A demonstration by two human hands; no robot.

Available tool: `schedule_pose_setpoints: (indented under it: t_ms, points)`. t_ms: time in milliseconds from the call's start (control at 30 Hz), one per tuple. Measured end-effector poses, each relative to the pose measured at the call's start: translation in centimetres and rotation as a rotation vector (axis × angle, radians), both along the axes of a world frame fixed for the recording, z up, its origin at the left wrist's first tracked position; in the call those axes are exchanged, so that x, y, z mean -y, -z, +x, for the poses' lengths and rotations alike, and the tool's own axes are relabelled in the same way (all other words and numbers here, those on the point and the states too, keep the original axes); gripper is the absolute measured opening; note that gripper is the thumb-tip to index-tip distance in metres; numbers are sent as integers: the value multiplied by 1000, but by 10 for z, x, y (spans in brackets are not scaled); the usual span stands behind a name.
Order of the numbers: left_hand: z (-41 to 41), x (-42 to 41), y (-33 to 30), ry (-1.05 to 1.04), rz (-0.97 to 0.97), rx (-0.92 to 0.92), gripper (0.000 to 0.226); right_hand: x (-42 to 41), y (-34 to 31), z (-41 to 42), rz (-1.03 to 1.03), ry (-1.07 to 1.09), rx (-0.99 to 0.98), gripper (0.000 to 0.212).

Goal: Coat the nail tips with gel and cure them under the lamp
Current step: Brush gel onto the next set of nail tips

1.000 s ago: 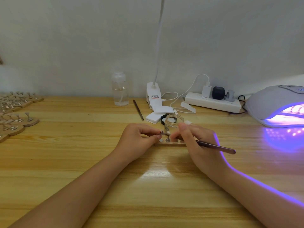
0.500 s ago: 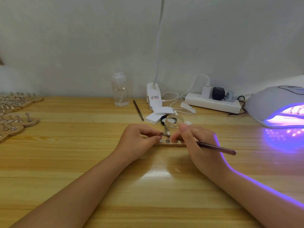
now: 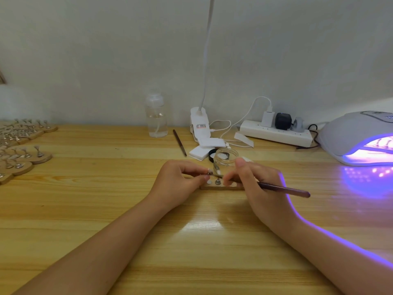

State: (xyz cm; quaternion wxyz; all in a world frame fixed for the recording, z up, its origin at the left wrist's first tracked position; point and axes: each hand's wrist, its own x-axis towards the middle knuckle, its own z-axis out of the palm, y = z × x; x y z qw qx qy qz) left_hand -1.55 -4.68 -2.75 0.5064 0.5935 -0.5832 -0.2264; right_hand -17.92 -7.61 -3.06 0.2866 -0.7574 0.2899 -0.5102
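I was in the coating step: my left hand (image 3: 176, 184) pinched a small nail tip on its metal stand (image 3: 209, 173) over the flat wooden holder block (image 3: 221, 186), and my right hand (image 3: 257, 184) gripped the thin dark-handled gel brush (image 3: 282, 189), its bristles on the tip. Next, I judged, the tip must go back on the block and then into the glowing violet curing lamp (image 3: 353, 137) at two o'clock.

Wooden table (image 3: 85, 209) under jar (image 3: 225, 159), lamp (image 3: 357, 137)

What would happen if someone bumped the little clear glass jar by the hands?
The small clear glass jar would probably slide rather than tip: it looks short and wide. It stands open, so whatever is inside might spill if it did go over. Being glass, it would likely crack if knocked off the wooden table.
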Motion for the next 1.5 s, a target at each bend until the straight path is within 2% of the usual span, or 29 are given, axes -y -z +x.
schedule_pose_setpoints:
  t_ms: [100,200,333,467,567,700,833,900,1000,1133,1267,1367,1500]
  points:
    - [0,0,0,13,-10,-4,14,-1,0,0,11,-20,53,41]
    - [0,1,0,27,-14,-1,14,-1,-3,-1,-42,6,-18,37]
    - [1,1,1,42,-30,-1,15,-1,0,0,56,-48,74,39]
    - [2,1,2,66,-49,6,14,-1,-2,-1,-14,-21,-4,34]
    - [2,1,2,60,-54,11,13,-1,0,0,79,-59,61,42]
    - [2,1,2,59,-49,-1,14,-1,-1,-1,2,-34,22,41]
    - [2,1,2,63,-47,-15,18,-2,-1,0,91,-56,62,43]
    - [2,1,2,61,-46,-30,18,-3,-1,-1,55,-46,75,40]
    - [2,1,2,64,-40,-67,18,-1,-3,-1,-20,-8,-12,36]
    - [2,0,1,56,-40,-66,16,-2,0,0,71,-57,69,39]
    - [1,0,1,58,-37,-78,16,-1,-3,-1,-5,-16,-8,40]
    - [1,0,1,66,-42,-72,19,-4,-3,0,127,-73,92,44]
    - [0,-2,-1,69,-60,-76,28,-4,-3,0,119,-55,147,42]
